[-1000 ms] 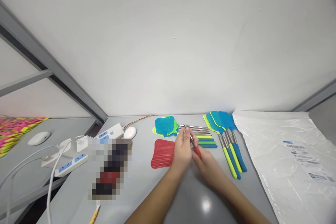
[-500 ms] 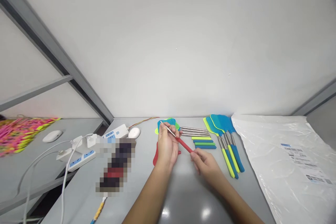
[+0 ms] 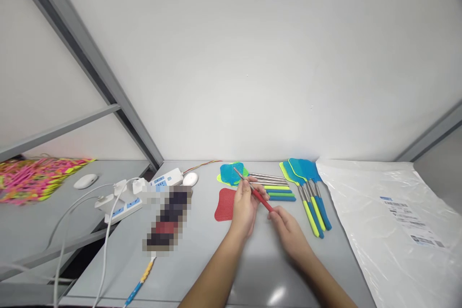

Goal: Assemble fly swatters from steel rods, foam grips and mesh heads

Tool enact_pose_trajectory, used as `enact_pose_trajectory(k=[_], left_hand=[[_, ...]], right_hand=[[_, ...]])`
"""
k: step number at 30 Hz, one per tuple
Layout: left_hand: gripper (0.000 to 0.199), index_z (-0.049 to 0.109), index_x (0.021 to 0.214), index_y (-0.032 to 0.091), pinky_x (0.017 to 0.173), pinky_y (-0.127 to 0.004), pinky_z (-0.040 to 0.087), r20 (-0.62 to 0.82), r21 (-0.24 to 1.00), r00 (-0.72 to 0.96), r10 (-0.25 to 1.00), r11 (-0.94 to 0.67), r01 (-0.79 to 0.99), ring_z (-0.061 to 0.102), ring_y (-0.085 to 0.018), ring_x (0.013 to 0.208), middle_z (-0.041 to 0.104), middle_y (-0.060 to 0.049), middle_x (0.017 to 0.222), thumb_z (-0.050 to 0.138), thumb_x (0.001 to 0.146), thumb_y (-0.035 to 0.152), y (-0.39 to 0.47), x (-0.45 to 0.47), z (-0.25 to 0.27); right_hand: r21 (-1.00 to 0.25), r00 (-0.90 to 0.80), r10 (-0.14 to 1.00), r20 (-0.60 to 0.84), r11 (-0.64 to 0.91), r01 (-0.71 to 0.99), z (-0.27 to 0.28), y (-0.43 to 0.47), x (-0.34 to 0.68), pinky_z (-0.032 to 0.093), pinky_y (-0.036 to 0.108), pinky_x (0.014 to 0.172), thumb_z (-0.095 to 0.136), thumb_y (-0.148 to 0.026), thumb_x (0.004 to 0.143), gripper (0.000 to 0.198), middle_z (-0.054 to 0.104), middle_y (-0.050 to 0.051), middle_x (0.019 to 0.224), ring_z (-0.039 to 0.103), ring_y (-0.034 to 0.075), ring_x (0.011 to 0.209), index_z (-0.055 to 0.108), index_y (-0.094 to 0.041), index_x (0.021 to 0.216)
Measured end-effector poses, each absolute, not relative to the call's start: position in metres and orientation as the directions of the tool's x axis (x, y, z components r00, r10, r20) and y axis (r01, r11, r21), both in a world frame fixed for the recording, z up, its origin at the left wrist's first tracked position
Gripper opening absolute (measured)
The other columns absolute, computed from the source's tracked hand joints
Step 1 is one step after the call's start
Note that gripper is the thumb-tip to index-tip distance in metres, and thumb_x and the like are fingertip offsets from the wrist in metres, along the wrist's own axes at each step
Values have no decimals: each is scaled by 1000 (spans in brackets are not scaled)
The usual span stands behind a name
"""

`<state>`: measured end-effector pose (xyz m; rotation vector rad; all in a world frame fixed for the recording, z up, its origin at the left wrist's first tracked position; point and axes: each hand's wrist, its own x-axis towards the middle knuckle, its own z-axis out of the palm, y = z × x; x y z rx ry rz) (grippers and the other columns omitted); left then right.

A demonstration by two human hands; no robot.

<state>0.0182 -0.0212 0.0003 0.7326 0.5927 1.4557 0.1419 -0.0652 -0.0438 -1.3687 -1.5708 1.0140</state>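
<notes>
White crinkled plastic makes up the parcel bag (image 3: pixel 382 250) to the right of the person's right hand (image 3: pixel 288 231); its printed label (image 3: pixel 411 221) has a blue strip and several lines of type, too small for me to read.

Both hands are closed on one thing, a red-handled metal rod (image 3: pixel 263 199), held slantwise above the desk (image 3: pixel 191 250) with its bare metal end pointing up and away to the left. The left hand (image 3: pixel 245 209) wraps its fingers about the upper part, thumb on top, while the right pinches the lower end of the red handle.

Just left of the left hand lies a red mesh swatter head (image 3: pixel 224 204), its near side hidden from me behind that hand. Beyond it sit blue and green mesh heads (image 3: pixel 231 173), stacked. Past the hands lie bare metal rods (image 3: pixel 269 179) and, nearer, loose coloured handles (image 3: pixel 283 193), their left ends partly covered by the fingers. Whole swatters (image 3: pixel 314 197) in blue and yellow-green lie together between the right hand and the bag.

Well to the left of the hands are a power strip (image 3: pixel 168 178) with plugs in it, a round white case (image 3: pixel 190 179) and a dark blurred object (image 3: pixel 168 219) on a cord.
</notes>
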Motion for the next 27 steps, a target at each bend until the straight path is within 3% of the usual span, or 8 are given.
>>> enact_pose_trajectory(k=[4,8,12,15,22,27], left_hand=[[29,50,98,22,74,-32,48,103,726,18,995,-63,-685,48,-10,58,50,4,65,42,93,50,-39,26,-4],[31,50,97,22,74,-31,47,137,705,-40,990,-126,-698,45,-10,58,47,5,64,41,93,52,-51,29,-4],[31,52,97,22,69,-28,46,127,683,-37,991,-114,-721,42,-9,56,44,5,63,44,92,52,-58,24,-5],[30,52,97,22,65,-26,45,105,672,7,994,-65,-738,41,-8,54,44,5,63,46,91,51,-62,18,-9],[37,54,98,20,64,-28,46,105,691,158,982,42,-722,44,-10,54,47,3,62,46,89,55,-70,10,-15],[40,55,98,19,61,-28,45,95,702,222,970,93,-706,42,-10,52,46,3,62,45,89,57,-67,8,-18]], right_hand=[[-922,-114,989,90,126,366,-49,-76,144,40,27,63,36,-46,95,33,61,3,80,53,18,69,56,-20,96],[-873,-78,990,118,141,466,-52,-79,146,35,26,55,40,-47,94,34,57,0,68,49,17,60,57,-18,87],[-742,-200,945,259,327,586,-55,-84,148,33,24,51,39,-43,95,34,54,-2,63,49,14,57,53,-19,76],[-622,-283,893,350,447,643,-58,-92,147,31,23,51,39,-40,96,34,50,-3,61,47,13,55,46,-20,68],[-446,-295,830,473,515,732,-64,-108,144,25,28,56,39,-34,95,31,50,0,63,46,14,57,45,-20,67],[-379,-323,816,479,524,763,-66,-108,144,23,28,56,38,-33,95,32,55,2,64,49,14,57,47,-20,67]])
